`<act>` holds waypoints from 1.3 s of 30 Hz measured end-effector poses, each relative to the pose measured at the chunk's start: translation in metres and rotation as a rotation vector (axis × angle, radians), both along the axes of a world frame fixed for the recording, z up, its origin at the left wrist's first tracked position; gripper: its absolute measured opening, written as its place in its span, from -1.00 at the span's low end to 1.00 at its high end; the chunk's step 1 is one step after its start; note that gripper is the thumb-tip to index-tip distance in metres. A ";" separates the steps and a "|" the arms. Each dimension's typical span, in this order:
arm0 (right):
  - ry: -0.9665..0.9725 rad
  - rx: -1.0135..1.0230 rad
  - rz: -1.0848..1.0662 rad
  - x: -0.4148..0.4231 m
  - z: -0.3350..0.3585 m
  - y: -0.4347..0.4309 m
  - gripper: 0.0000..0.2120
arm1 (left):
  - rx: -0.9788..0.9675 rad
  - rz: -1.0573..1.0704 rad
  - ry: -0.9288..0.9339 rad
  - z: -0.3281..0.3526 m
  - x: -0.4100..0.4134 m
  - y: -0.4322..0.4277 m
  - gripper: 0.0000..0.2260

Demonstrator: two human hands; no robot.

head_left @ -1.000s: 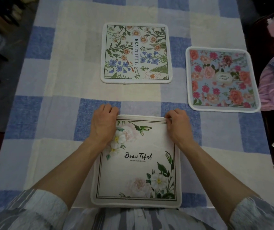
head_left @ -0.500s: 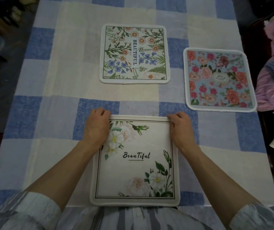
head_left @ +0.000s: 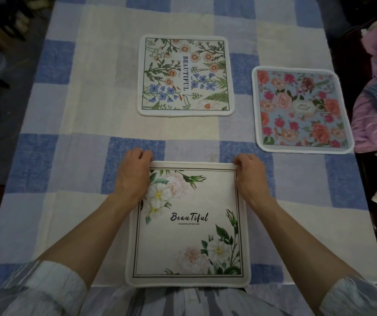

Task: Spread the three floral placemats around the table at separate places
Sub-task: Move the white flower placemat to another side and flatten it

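Pinching the far corners of the white placemat (head_left: 187, 224), each grip is narrow and holds fabric. The left hand (head_left: 135, 176) curls its fingers over the far left corner, and the right hand (head_left: 250, 176) nips the far right one. The mat lies flat at the near side of the bench (head_left: 69, 133), its near border reaching the bench's edge.

It looks light and soft, a thin padded cloth with a stitched rim. It would likely flop or fold if lifted by one corner, so two corners along one edge seem the sound place to take it. It should slide easily, though dragging may ruck the checked cloth (head_left: 46, 201) beneath.

Farther out, the wildflower placemat (head_left: 184, 75) lies at the far middle. The rose placemat (head_left: 301, 110) lies to the right. Both are flat, apart from each other and from the near one.
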State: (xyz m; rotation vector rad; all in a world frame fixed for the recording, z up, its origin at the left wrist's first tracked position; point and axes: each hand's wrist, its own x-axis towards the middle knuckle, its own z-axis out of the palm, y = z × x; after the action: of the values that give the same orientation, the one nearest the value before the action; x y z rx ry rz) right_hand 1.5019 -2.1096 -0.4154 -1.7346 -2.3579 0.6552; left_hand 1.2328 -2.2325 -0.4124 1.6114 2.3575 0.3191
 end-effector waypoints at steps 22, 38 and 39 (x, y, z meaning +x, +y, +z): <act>-0.137 -0.001 0.171 0.000 0.004 -0.017 -0.50 | -0.078 -0.128 0.066 -0.002 0.001 -0.005 -0.69; -0.205 -0.157 0.205 0.028 0.021 -0.086 -0.59 | -0.109 -0.129 -0.002 0.007 0.026 -0.077 -0.77; -0.195 -0.166 0.209 0.031 0.023 -0.094 -0.65 | -0.109 -0.115 -0.009 0.010 0.029 -0.085 -0.79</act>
State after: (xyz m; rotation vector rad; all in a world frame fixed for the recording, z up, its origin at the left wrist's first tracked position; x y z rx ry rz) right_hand 1.5332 -2.2034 -0.3922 -1.6998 -2.7177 0.7632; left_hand 1.2616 -2.3178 -0.4026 1.6810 2.2237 0.1716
